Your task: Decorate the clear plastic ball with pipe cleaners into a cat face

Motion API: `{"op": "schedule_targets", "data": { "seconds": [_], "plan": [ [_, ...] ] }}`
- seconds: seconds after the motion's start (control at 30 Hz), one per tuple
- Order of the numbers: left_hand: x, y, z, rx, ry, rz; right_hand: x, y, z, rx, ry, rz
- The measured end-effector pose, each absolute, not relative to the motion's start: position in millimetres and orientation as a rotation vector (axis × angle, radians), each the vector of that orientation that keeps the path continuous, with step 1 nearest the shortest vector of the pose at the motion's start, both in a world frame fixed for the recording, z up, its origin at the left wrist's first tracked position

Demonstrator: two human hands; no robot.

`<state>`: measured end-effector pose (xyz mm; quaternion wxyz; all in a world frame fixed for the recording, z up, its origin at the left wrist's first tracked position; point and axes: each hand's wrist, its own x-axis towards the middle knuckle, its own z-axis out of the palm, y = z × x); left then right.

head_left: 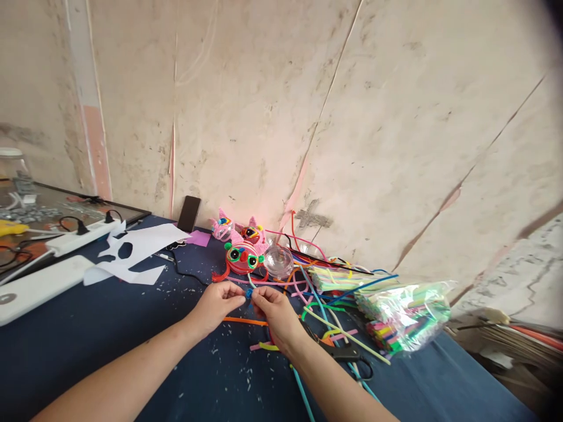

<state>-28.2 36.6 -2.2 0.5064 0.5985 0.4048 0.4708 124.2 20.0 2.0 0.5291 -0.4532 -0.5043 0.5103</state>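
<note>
My left hand [217, 305] and my right hand [275, 313] meet over the dark blue table [88, 340], fingertips pinched together on a small blue pipe-cleaner piece [249, 292]. Both hands are closed on it. Just beyond them stands a red and pink pipe-cleaner figure with big green eyes [241, 257], and two pink ones [222, 227] stand behind it by the wall. A clear plastic dome [278, 261] sits beside the figure. An orange pipe cleaner [245, 321] lies under my hands.
Loose coloured pipe cleaners [325, 293] spread to the right, beside a shiny bag of coloured sticks [404, 316]. Black scissors [347, 354] lie by my right wrist. White cut paper [132, 252], a phone [189, 214] against the wall and a power strip [83, 237] are at left.
</note>
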Motion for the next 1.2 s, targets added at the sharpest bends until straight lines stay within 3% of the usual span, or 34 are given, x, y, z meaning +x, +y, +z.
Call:
{"op": "schedule_targets", "data": {
  "seconds": [0.2, 0.53, 0.77, 1.2],
  "plan": [
    [-25, 26, 7, 1.416, 0.994, 1.180, 116, 15, -4, -1.052, -1.212, 1.166],
    [-25, 22, 10, 1.407, 0.958, 1.148, 125, 4, 5, -0.997, -1.787, 0.496],
    [-25, 27, 6, 1.223, 0.916, 1.138, 134, 17, 14, -0.932, -1.116, 0.912],
    [-27, 31, 3, 1.022, 0.801, 1.155, 266, 43, 86, -0.634, -0.566, 0.564]
  ]
}}
